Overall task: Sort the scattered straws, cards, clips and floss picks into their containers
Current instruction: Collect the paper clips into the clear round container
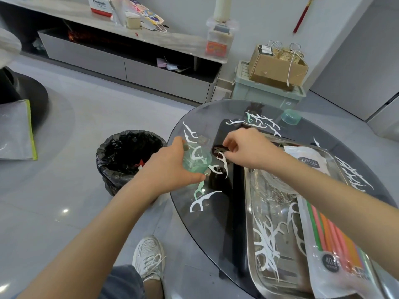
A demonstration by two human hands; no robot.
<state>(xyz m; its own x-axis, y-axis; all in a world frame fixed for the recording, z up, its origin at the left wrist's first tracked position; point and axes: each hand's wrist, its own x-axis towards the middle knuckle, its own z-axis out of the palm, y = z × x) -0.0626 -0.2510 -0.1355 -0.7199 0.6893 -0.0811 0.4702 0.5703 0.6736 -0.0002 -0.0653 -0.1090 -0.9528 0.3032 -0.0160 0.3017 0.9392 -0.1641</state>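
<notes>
Floss picks (204, 199) lie scattered on the glass tabletop (216, 234) either side of the hands, with more in the steel tray (248, 223) under the right forearm. Bin (129, 156) sits just past the left hand (170, 167), which grips the green cup (197, 162) at the tabletop edge. Right hand (248, 149) pinches a white pick (224, 167) beside the cup. Risk: a missed drop slides off into the bin.

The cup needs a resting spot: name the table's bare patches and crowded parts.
Bare glass: the near strip between the metal tray and the edge of the table, nearer than the white floss pick. Crowded: around the green cup in the left hand, under the right hand, and the far picks beside the green lid.
</notes>
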